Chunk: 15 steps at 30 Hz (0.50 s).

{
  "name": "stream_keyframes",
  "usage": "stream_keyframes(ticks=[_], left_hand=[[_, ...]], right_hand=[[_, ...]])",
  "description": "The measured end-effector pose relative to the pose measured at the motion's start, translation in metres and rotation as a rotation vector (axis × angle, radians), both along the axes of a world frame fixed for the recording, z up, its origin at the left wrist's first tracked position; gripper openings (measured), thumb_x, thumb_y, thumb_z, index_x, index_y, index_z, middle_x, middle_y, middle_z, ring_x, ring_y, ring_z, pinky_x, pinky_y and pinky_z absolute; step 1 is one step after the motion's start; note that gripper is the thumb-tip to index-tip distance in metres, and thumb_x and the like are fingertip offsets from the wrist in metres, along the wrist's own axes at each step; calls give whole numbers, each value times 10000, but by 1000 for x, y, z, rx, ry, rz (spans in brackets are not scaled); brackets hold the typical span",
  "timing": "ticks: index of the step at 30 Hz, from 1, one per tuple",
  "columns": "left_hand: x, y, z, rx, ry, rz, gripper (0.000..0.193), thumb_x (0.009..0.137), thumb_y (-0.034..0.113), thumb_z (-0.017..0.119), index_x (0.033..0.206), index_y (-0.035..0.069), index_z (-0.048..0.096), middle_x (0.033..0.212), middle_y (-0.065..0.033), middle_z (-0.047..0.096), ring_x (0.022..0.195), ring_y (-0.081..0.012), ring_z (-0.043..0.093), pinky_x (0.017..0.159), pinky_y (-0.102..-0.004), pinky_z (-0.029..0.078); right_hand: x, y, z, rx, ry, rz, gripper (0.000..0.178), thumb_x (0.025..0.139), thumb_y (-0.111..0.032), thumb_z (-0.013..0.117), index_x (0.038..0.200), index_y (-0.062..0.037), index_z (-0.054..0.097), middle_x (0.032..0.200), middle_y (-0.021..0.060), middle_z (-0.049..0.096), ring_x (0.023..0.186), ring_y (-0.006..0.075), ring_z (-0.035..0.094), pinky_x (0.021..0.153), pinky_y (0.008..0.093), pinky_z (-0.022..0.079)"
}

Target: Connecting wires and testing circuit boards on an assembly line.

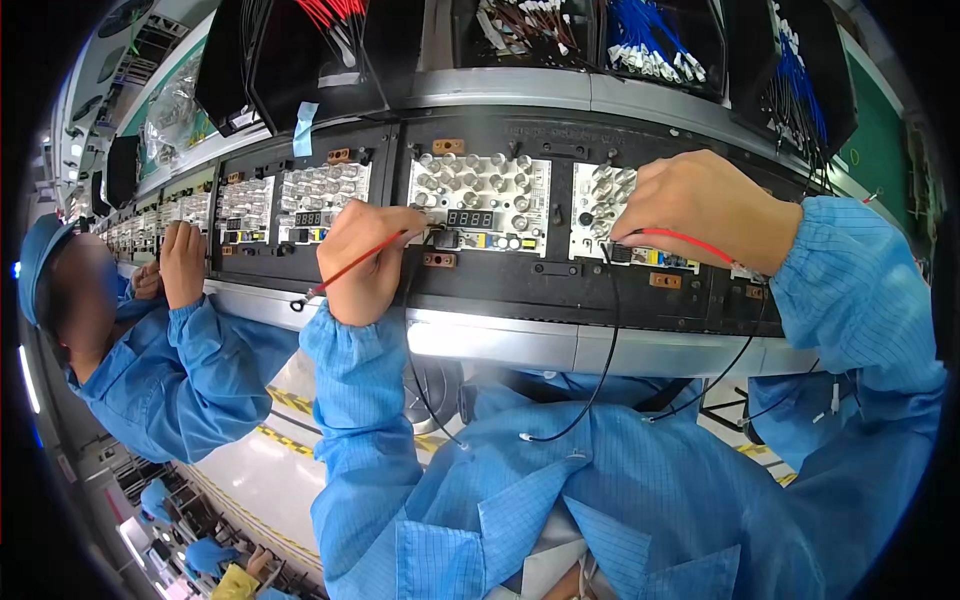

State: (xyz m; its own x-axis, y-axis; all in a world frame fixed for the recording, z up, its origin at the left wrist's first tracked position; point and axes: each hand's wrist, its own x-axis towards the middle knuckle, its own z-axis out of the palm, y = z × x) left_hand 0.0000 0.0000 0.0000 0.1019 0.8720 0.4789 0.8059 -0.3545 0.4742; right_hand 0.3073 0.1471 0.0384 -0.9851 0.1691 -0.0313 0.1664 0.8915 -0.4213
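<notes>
Right hand (705, 205) fingertips and red wire (675, 238) end, hidden behind knuckles

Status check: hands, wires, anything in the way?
Left hand pinching red wire. Right hand on second red wire at board. Black wires dangling; co-worker's hands apart.

An electronics factory line: a long black rack (560, 290) of white circuit boards (480, 200) runs from nine to three o'clock, bins of red wires (335, 12) and blue wires (650, 40) hang at twelve, and a co-worker (150, 370) in blue overalls stands at nine.
</notes>
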Motion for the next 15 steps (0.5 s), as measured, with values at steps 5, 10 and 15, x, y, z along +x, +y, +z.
stream_keyframes(ticks=[5, 10, 15], left_hand=[[1, 2, 0, 3, 22, -9, 256, 638, -149, 650, 821, 29, 661, 829, -62, 700, 685, -220, 567, 607, -296, 455], [-2, 2, 1, 25, 6, -44, 256, 634, -136, 665, 831, 28, 666, 827, -64, 698, 692, -223, 575, 615, -297, 463], [0, -2, 3, -1, -32, -22, 232, 658, -122, 682, 837, 25, 673, 844, -72, 701, 706, -222, 586, 629, -296, 472]], right_hand=[[0, -1, -2, -13, -26, -3, 114, 847, -227, 673, 889, -129, 714, 814, 19, 694, 801, 223, 632, 675, 350, 518], [-1, -5, 4, 29, -40, 2, 96, 820, -203, 679, 870, -130, 717, 810, 19, 693, 799, 207, 632, 677, 339, 517], [-5, -8, 6, 114, -76, 53, 83, 792, -181, 684, 849, -132, 720, 780, 16, 682, 789, 184, 627, 686, 319, 511]])
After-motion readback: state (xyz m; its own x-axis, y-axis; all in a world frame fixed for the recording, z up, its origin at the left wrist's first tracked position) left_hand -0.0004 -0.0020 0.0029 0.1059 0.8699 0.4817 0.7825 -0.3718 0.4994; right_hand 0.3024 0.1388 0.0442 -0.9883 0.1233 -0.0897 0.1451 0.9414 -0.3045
